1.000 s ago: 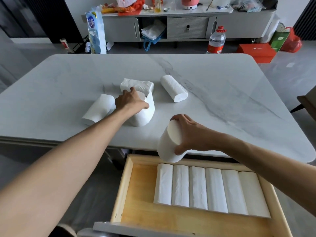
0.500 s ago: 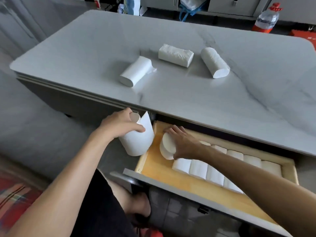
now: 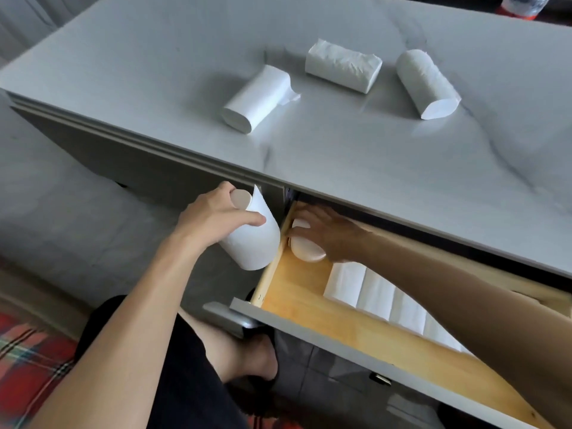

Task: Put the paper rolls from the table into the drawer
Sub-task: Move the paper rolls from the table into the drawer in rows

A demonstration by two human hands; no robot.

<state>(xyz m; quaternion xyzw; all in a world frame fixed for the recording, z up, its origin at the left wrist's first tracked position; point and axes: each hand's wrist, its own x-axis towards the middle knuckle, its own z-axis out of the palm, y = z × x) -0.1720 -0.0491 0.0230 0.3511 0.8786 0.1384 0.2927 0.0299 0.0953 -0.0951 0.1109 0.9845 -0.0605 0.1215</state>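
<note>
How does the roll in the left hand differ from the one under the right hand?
The left hand holds its roll outside the drawer, tilted, with a loose flap sticking up. The right hand presses its roll inside the drawer's back left corner, mostly covered. Both are white paper rolls.

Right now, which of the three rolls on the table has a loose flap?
The left roll, nearest the table edge; its sheet end sticks out, the other two are closed.
</note>
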